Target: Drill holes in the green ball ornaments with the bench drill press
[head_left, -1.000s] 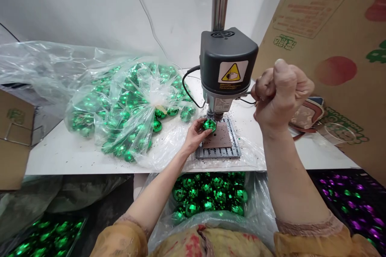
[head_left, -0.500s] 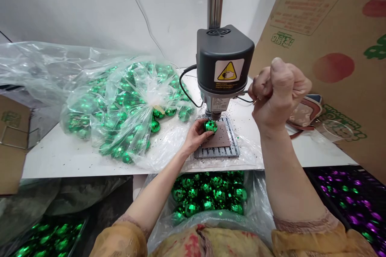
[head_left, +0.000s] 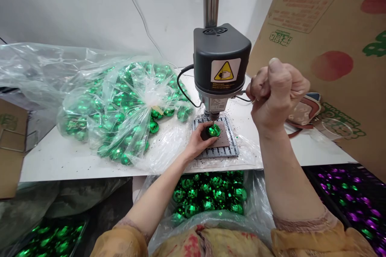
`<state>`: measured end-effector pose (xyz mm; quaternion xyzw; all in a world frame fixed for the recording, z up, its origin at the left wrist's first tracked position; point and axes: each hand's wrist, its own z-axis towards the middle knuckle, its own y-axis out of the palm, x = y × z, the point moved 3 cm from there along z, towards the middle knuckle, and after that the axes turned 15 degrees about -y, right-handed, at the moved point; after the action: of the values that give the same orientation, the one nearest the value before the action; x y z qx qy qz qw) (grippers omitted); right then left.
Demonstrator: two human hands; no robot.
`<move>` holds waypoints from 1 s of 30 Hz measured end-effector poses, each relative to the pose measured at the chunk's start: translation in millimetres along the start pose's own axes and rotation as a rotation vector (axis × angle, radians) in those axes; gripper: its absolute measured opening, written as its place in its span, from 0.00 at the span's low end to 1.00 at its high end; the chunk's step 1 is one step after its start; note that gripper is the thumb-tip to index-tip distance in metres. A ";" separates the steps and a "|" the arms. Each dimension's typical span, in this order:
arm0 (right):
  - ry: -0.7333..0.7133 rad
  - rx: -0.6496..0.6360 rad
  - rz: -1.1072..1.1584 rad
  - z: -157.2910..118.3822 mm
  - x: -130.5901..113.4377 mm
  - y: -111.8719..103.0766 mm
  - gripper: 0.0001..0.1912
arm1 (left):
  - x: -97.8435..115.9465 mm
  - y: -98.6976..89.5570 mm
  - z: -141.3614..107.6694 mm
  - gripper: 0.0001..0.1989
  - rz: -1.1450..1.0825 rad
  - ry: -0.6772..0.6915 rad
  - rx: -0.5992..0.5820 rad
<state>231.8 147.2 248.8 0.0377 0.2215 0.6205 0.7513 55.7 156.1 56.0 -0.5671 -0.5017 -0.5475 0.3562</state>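
Observation:
My left hand (head_left: 201, 139) holds a shiny green faceted ball (head_left: 214, 130) between thumb and fingers. The ball sits on a brown pad (head_left: 223, 138) over the slotted metal base (head_left: 233, 144) of a small drill press (head_left: 222, 60), right below its chuck (head_left: 214, 116). A thin bit seems to reach the ball's top, though the contact is too small to make out. Beside the motor housing, my right hand (head_left: 279, 92) is closed in a fist around the press's lever, most of which the fingers hide.
A clear plastic bag (head_left: 120, 104) full of green balls lies on the white table (head_left: 75, 164). More green balls (head_left: 208, 192) fill a plastic-lined container at my lap. On the right are a cardboard box (head_left: 301, 48), a small bag (head_left: 303, 112) and a crate of purple and green balls (head_left: 350, 204).
My left hand has shifted the green ball slightly right and down, under the chuck. My right fist keeps its grip at the lever. The whole view has drifted a little.

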 end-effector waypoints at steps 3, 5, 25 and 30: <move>0.001 0.014 0.024 0.9 -0.1 -0.1 0.29 | -2.0 0.5 1.3 0.28 0.024 -0.004 0.020; 0.007 0.028 0.045 1.8 -0.7 -0.1 0.28 | -3.1 0.6 2.2 0.27 0.055 0.010 0.010; -0.008 0.040 0.050 -26.3 -6.8 -7.9 0.28 | -10.1 -2.9 4.4 0.27 0.168 0.053 0.000; -0.042 0.060 0.038 -28.6 -5.2 -8.4 0.29 | -10.4 -2.8 4.6 0.28 0.141 0.050 -0.001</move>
<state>227.9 134.1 221.8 0.0773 0.2234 0.6268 0.7425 55.3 159.2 44.8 -0.5872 -0.4513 -0.5353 0.4062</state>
